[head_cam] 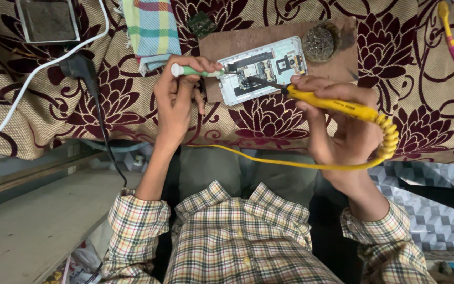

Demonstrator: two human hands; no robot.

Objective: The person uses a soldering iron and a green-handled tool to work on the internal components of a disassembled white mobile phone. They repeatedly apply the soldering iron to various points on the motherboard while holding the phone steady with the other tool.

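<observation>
The left hand [177,100] is gripping a green tool [195,70], the right hand [337,126] a yellow iron [332,104], both tips touching the opened phone [262,68].

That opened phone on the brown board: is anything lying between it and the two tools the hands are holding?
Nothing visible does. The green-handled tool in the left hand and the yellow soldering iron in the right hand both reach the opened phone.
</observation>
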